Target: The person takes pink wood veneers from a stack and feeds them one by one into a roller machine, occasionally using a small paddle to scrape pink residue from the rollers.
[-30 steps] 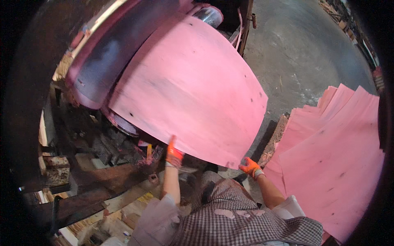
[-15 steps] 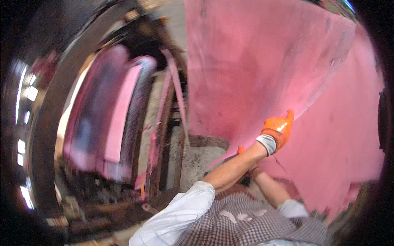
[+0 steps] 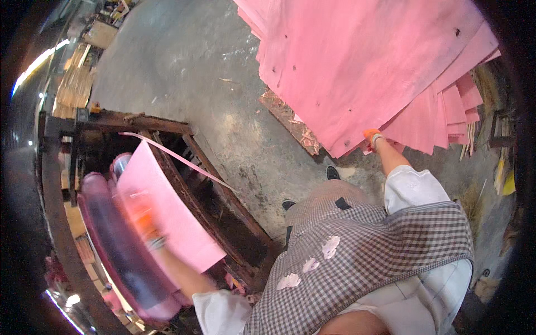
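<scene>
Two orange-gloved hands are at work on pink sheets, one at each side. A dark frame (image 3: 164,124) on the left holds a long, dark, pink-rimmed roller (image 3: 120,245) and a pink sheet (image 3: 178,206) lying beside it. The left hand (image 3: 144,220) is over that sheet's roller side; it is blurred, so I cannot tell whether its fingers are spread or pressed together, or whether it touches. A narrow pink strip (image 3: 184,159) slants across the frame's top. The right hand (image 3: 373,137) is at the near edge of the fanned stack of sheets (image 3: 357,67), its fingers partly hidden; I cannot tell whether they pinch an edge. The stack's left corner overhangs a chip-strewn board (image 3: 287,120). Its right-hand edges splay unevenly. Grey floor (image 3: 184,72) opens between frame and stack, widest beyond them and narrowing toward the person's dark shoes (image 3: 333,172).
</scene>
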Tool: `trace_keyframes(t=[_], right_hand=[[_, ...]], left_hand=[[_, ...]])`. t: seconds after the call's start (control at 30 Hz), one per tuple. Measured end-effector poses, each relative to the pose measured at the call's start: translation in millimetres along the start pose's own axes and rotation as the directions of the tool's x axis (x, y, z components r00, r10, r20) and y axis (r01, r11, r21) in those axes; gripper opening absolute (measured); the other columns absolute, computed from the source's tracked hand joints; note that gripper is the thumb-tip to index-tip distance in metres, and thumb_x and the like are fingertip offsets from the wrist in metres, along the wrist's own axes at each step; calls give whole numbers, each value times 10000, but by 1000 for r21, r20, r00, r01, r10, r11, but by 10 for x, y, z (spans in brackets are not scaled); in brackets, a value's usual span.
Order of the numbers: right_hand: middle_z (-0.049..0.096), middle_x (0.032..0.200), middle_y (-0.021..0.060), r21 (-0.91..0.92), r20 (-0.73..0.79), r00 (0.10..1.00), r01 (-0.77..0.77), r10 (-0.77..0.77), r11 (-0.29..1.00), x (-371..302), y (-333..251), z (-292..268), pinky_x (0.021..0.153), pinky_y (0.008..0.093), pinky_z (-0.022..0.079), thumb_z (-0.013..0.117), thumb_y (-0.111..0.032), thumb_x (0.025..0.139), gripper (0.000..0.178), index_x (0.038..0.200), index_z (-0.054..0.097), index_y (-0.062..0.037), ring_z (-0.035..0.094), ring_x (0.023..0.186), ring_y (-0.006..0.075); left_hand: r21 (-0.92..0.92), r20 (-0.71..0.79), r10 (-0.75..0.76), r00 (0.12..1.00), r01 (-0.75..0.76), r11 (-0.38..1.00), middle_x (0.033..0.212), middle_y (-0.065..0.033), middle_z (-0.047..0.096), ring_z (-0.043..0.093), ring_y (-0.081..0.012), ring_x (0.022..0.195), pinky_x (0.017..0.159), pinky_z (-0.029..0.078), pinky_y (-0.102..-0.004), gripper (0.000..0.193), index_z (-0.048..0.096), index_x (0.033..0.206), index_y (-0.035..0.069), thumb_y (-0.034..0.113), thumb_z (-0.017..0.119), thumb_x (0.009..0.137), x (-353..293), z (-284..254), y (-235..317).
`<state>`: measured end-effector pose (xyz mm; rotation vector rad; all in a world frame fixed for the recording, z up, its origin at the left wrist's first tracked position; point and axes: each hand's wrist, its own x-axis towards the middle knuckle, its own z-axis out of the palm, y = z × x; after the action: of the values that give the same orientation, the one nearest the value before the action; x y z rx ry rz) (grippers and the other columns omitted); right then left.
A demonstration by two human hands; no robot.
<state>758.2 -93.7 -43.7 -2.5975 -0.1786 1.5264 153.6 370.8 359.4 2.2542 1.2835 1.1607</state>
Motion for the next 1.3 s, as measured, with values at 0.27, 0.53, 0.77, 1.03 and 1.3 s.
trace_keyframes(t=[0.27, 0.53, 0.77, 1.03, 1.3], right_hand=[[693, 1168, 201, -579, 164, 853, 489, -495, 652, 563, -750, 1711, 899, 424, 538, 565, -308, 903, 336, 1110, 670, -66, 664, 1105, 364], [687, 1162, 192, -214, 395, 524, 851, -755, 479, -1019, -2349, 3244, 943, 405, 501, 581, -443, 927, 520, 1235, 605, -25, 656, 1072, 333], [695, 1030, 145, -337, 464, 443, 889, -767, 310, -1647, -2623, 3402, 861, 371, 533, 637, -422, 937, 556, 1282, 566, 8, 662, 966, 252], [613, 1303, 250, -496, 525, 694, 720, -493, 485, -1665, -2247, 3457, 1036, 400, 459, 656, -522, 871, 781, 1409, 477, 16, 586, 1239, 336], [395, 1559, 213, -499, 461, 567, 802, -683, 329, -2302, -2225, 3282, 1145, 418, 359, 745, -628, 737, 1101, 1570, 273, -85, 418, 1423, 365]], left_hand=[[237, -584, 446, 678, -383, 893, 1108, -118, 621, 589, -265, 1039, 912, 503, -430, 540, 608, 1209, 105, 565, 516, 941, -447, -3998, 1356], [546, -488, -121, 864, 411, 730, 1445, -281, 485, 485, -394, 1337, 1147, 360, -449, 659, 416, 1444, -73, 214, 705, 926, -2774, -1964, -638], [-845, -347, -927, -143, 476, 243, 1594, -119, 339, 352, -287, 1428, 1159, 275, -458, 901, 241, 1556, 46, 569, 625, 931, -4450, -894, -1945], [-981, 161, -915, 369, -37, -188, 1363, -55, 610, 562, -228, 1261, 1085, 440, -480, 541, 577, 1344, 144, 534, 565, 970, -4838, -709, -2728], [-635, 157, -729, 666, 634, 442, 1324, -57, 654, 642, -154, 1140, 939, 513, -335, 417, 616, 1372, 87, 253, 601, 991, -3651, -118, -1131]])
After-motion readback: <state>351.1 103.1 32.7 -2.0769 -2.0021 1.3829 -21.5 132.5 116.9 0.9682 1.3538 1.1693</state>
